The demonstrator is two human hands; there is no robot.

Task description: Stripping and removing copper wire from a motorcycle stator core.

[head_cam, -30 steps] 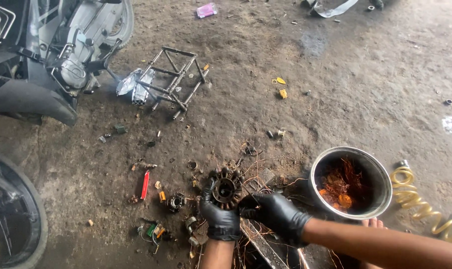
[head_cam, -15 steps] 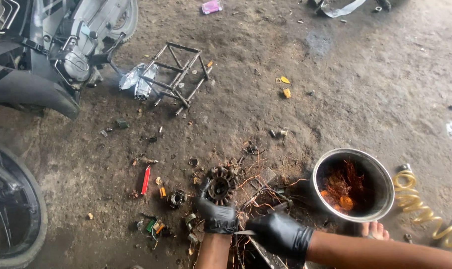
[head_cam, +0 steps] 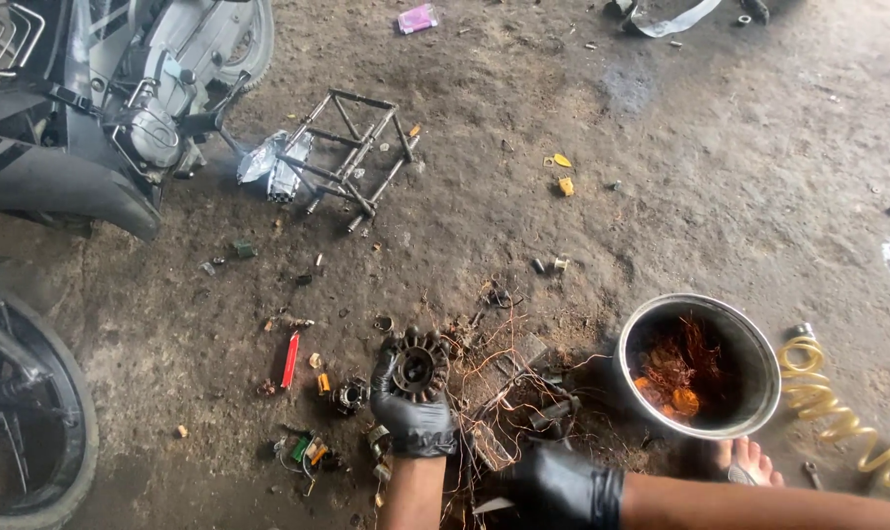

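Observation:
My left hand (head_cam: pixel 411 412), in a black glove, holds a round dark toothed motor core (head_cam: pixel 420 363) up off the dirt floor. My right hand (head_cam: pixel 561 485), also gloved in black, is low at the bottom edge, closed around a thin flat metal tool (head_cam: pixel 491 506) whose tip sticks out to the left. Loose copper wire strands (head_cam: pixel 504 378) lie tangled on the ground between the two hands. A steel bowl (head_cam: pixel 700 365) with copper wire scraps in it stands to the right.
A motorcycle (head_cam: pixel 101 108) fills the upper left and a tyre (head_cam: pixel 27 422) the lower left. A metal frame (head_cam: pixel 351 152) lies near it. A red-handled tool (head_cam: pixel 290 358), small parts, a coiled yellow hose (head_cam: pixel 837 407) and a bare foot (head_cam: pixel 749 459) lie around.
My right hand has drawn back from the core toward the bottom edge. My left hand keeps the core, now held slightly higher and more face-on.

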